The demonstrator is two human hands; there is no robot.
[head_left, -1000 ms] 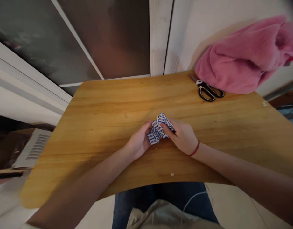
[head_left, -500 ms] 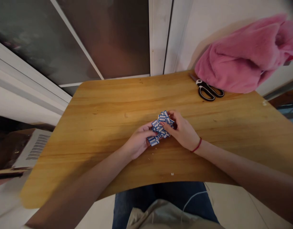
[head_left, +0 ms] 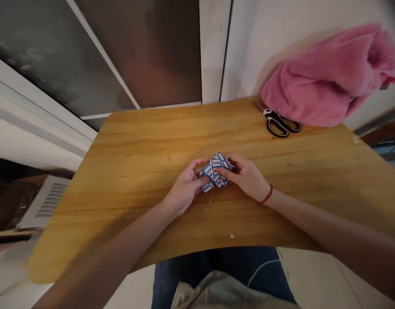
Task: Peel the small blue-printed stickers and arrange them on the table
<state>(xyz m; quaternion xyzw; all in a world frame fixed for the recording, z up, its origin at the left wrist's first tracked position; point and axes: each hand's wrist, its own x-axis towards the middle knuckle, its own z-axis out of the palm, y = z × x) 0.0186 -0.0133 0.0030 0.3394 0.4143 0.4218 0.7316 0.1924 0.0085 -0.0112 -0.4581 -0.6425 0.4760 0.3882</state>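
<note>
A loose bunch of small white paper slips with blue borders [head_left: 216, 168] is held between my two hands above the table. My left hand [head_left: 188, 185] grips the bunch from the left, its thumb lying on top of the lower slips. From the right, my right hand [head_left: 245, 174] has its thumb pressed on the upper slips, with its fingers curled behind. The slips overlap at many angles. The undersides of the bunch and several fingertips are hidden.
Scissors [head_left: 277, 122] with black handles lie at the table's back right, beside a pink plush bundle [head_left: 319, 81]. Tiny white scraps [head_left: 232, 236] dot the wooden table [head_left: 146, 146] near its front edge. A cardboard box [head_left: 49, 201] stands at the left, beyond the table.
The slips have shifted within my hands and the bunch looks more gathered. My left thumb has moved slightly up over them; the right hand stays nearly in place.
</note>
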